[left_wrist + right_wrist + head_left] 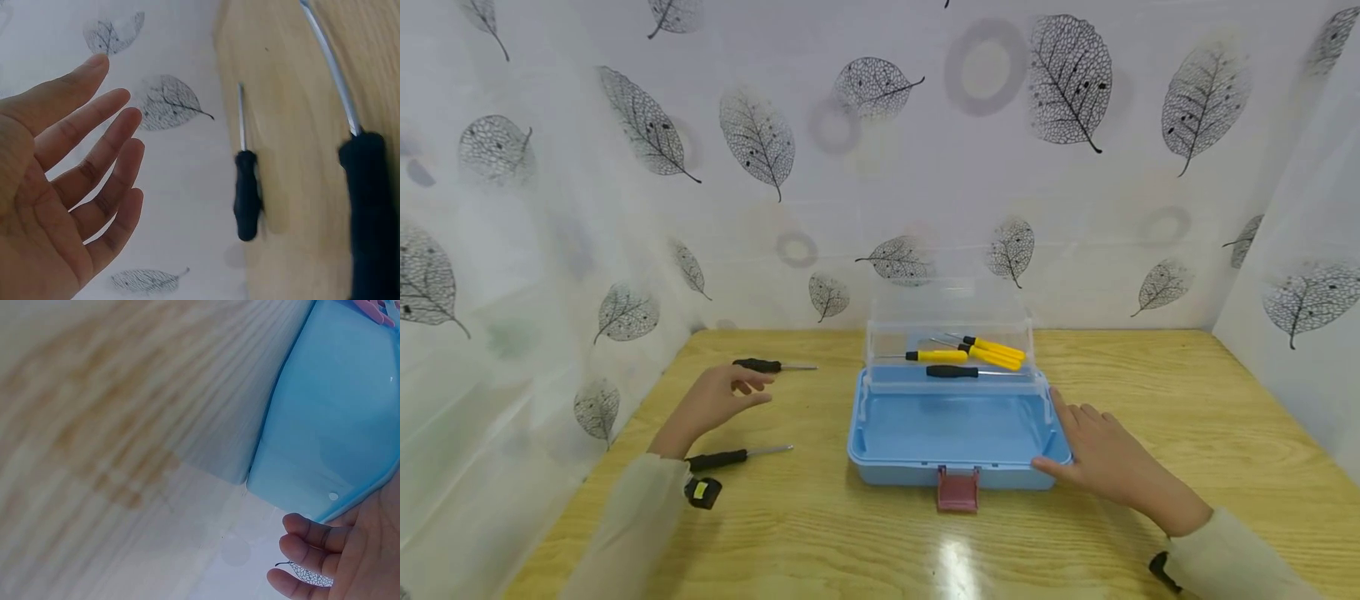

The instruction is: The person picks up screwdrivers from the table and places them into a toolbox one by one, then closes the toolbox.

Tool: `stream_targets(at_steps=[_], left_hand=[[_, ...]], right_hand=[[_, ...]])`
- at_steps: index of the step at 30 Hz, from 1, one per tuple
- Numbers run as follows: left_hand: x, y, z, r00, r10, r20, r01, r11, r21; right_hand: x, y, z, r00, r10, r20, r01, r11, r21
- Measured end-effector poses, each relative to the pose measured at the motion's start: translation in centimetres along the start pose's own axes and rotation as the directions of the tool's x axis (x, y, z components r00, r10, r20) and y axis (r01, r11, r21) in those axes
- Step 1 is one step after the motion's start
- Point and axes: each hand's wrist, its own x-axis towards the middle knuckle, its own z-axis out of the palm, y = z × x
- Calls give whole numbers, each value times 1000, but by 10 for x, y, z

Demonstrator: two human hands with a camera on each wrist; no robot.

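My left hand (718,398) hovers over the table at the left, fingers spread and slightly bent, with nothing in it. A small black-handled screwdriver (760,365) lies just beyond its fingers. Nearer me, by the left wrist, lies a larger black-handled screwdriver (722,459). My right hand (1105,454) rests against the right side of a light-blue toolbox (880,475), thumb on the front corner of the rim, index finger extended along the side. Its other fingers (306,553) hang loosely off the box. The box stands with its clear lid (951,304) raised.
In the clear tray (887,387) at the box's back lie several yellow-handled screwdrivers (992,357) and a black-handled one (951,372). A pink latch (958,492) hangs down at the front. A leaf-print curtain (880,183) encloses the wooden table (820,533) at back and sides.
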Motion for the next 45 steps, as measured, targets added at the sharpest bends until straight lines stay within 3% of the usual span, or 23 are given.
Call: stream_targets(at_steps=[18, 30, 45], left_hand=[[-25, -57, 6, 993, -110, 30, 111, 993, -33], [-42, -67, 7, 982, -162, 100, 169, 983, -74], [-54, -78, 11, 981, -140, 138, 152, 985, -80]], right_hand=[[1, 0, -1, 1000, 4, 10, -4, 1000, -9], [2, -2, -3, 1000, 10, 14, -10, 1000, -7], [2, -2, -3, 1000, 6, 19, -6, 1000, -7]])
